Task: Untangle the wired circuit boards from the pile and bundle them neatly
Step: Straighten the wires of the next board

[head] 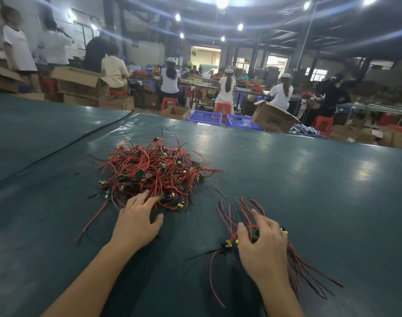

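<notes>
While the left hand (136, 221) is reaching forward with its fingers spread and nearly straight, its fingertips are touching the near edge of the pile of wired circuit boards (158, 170), a red and black tangle lying just ahead of it. It is not closing on anything that I can make out. The right hand (263, 244) is lying splayed over a smaller bundle of boards (227, 244), pressing it flat rather than gripping it. Wire tails are fanning out ahead of that hand and back towards the wrist.

To my eye the sorting is at an early stage: most boards are sitting in the pile, and the step in hand is picking out the next one. That is calling for a pinch on a single board and a slow pull, so its leads slip free without dragging neighbours along.

The table (287, 179) is wearing a dark green, slightly glossy covering. Well beyond both hands, workers (170, 81) are sitting on red stools (169, 102) among cardboard boxes (273, 117) and blue crates (205, 117).
</notes>
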A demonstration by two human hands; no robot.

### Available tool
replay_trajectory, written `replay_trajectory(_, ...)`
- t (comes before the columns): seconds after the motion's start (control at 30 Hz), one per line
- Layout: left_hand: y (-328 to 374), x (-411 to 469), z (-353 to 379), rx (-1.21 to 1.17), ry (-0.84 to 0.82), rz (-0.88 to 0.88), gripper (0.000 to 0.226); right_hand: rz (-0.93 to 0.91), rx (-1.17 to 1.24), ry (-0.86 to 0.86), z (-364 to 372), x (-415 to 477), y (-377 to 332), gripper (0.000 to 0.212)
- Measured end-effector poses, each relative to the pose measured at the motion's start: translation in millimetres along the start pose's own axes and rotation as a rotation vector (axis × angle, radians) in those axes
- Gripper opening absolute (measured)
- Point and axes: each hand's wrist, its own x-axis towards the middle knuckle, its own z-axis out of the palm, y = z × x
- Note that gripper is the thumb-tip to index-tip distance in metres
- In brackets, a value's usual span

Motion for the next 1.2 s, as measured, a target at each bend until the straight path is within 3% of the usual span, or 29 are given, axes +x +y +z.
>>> replay_trajectory(0.37, 4.6, -0.5, -6.9, -0.045, 0.193, 0.013, 0.022, -0.147, 0.112, -0.039, 15.4, -9.5, -7.5, 0.049)
replay_trajectory(0.57, 12.1, 11.4, -23.5, -0.159, 0.531, 0.182, 0.018, -0.177, 0.118, -0.04, 17.4, -9.3, -7.0, 0.048)
replay_trajectory(0.63, 18.5, 26.1, -29.0, -0.177, 0.51, 0.208, 0.02, -0.197, 0.118, -0.032, 18.2, -9.6, -8.2, 0.047)
replay_trajectory(0.77, 35.7, 57.2, -32.1, 0.036, 0.276, 0.073, 0.036, -0.228, 0.1, -0.069, 18.6, -13.7, -10.7, 0.049)
replay_trajectory(0.87, 43.2, 68.7, -30.1, 0.14, 0.229, 0.048, 0.029, -0.24, 0.1, -0.087, 19.0, -14.4, -10.7, 0.05)
replay_trajectory(1.03, 41.8, 64.6, -40.7, -0.146, 0.382, 0.074, 0.014, -0.253, 0.118, -0.086, 18.1, -15.3, -11.4, 0.05)
replay_trajectory(1.2, 39.4, 22.0, -47.7, -0.364, 0.693, 0.294, 0.02, -0.296, 0.198, -0.073, 21.9, -19.4, -16.9, 0.045)
